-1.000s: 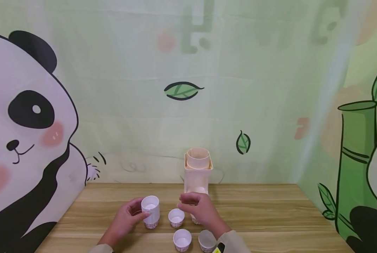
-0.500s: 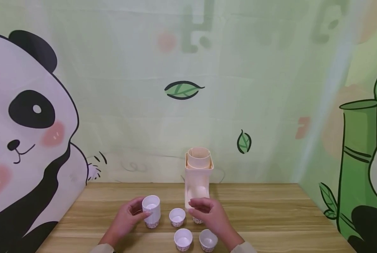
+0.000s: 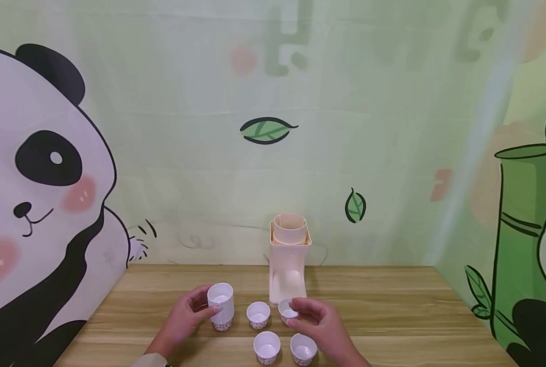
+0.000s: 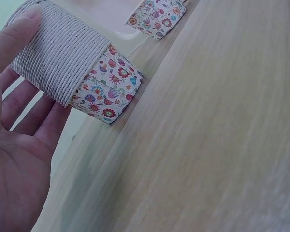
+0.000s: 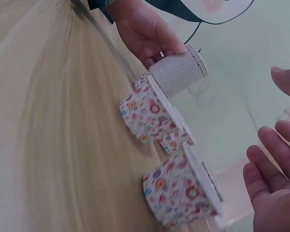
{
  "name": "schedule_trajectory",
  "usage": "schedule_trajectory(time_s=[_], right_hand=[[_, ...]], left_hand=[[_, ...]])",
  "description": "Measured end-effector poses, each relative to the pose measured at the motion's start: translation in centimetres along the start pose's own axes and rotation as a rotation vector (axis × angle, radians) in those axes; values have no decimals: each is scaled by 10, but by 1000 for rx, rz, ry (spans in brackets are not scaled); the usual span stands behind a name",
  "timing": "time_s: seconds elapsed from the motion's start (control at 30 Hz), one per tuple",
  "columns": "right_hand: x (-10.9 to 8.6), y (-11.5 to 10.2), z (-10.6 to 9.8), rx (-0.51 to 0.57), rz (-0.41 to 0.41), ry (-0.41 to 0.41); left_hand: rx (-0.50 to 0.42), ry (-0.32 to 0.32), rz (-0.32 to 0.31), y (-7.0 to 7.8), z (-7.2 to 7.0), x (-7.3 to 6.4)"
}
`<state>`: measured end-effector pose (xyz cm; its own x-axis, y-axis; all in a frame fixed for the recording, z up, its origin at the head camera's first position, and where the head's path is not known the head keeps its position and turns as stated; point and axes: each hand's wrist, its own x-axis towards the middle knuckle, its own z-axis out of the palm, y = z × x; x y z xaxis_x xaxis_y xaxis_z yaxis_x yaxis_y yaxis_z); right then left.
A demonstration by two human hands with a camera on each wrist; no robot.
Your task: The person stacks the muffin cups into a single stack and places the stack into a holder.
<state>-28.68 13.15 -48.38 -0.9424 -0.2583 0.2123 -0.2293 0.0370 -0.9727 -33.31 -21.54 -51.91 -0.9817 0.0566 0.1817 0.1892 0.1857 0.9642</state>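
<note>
My left hand (image 3: 185, 317) grips an upright stack of nested paper cups (image 3: 221, 306). In the left wrist view the stack (image 4: 63, 53) shows many layered rims above a flowered base, with the thumb along its side. My right hand (image 3: 323, 323) is at the back right paper cup (image 3: 285, 312), partly covering it. In the right wrist view that hand (image 5: 280, 193) has its fingers apart and nothing between them. Three other single cups stand upright: back left (image 3: 257, 317), front left (image 3: 267, 349) and front right (image 3: 303, 350).
Behind the cups stands a pale pink holder (image 3: 288, 265) with a round tube in its square top. The wooden table (image 3: 383, 306) meets a green cloth backdrop (image 3: 186, 153) printed with pandas, leaves and bamboo.
My right hand has moved right and toward me, away from the pink holder, uncovering the back right cup and the holder's base. The left hand keeps its hold on the stack.
</note>
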Motion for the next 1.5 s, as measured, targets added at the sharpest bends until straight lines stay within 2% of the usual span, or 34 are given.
schedule_trajectory(time_s=[0.13,0.37,0.77,1.0,1.23,1.5], right_hand=[[-6,5,-8,-28,-17,-22],[-15,11,-17,-75,20,-84],[-22,23,-28,-100,43,-122],[-25,33,-32,-98,67,-150],[-25,36,-34,-103,80,-162],[-24,40,-33,-121,110,-179]], left_hand=[[0,1,3,-1,0,0],[-1,6,5,-2,0,1],[-10,7,-3,-1,-1,-1],[-10,-14,43,2,0,-3],[-3,6,29,2,1,-2],[4,-1,15,0,0,-1]])
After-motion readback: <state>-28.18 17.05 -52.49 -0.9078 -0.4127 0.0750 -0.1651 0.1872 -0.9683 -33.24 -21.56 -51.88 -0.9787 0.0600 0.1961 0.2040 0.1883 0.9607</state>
